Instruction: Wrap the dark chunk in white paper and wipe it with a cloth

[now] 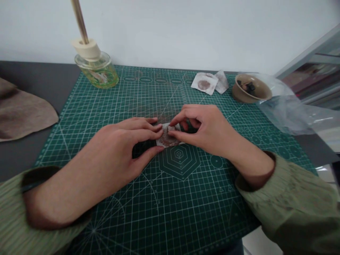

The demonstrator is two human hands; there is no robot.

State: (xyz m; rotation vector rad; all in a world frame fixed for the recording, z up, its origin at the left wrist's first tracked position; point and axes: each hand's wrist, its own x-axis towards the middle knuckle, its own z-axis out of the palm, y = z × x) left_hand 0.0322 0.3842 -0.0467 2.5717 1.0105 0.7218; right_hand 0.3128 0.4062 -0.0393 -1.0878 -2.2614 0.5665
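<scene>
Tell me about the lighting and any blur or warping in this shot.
Head view: soft, even light, faint shadows under the left hand and right hand; the green cutting mat bows outward from wide-angle warp; the folded paper looks slightly blurred; the plastic bag shows pale glare.

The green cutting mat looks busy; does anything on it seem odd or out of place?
Yes: the white paper square at the far edge of the cutting mat bears a round brown stain, so it looks soiled.

Creased paper (166, 139), matt cutting mat (202, 209), glossy glass jar (97, 72)
</scene>
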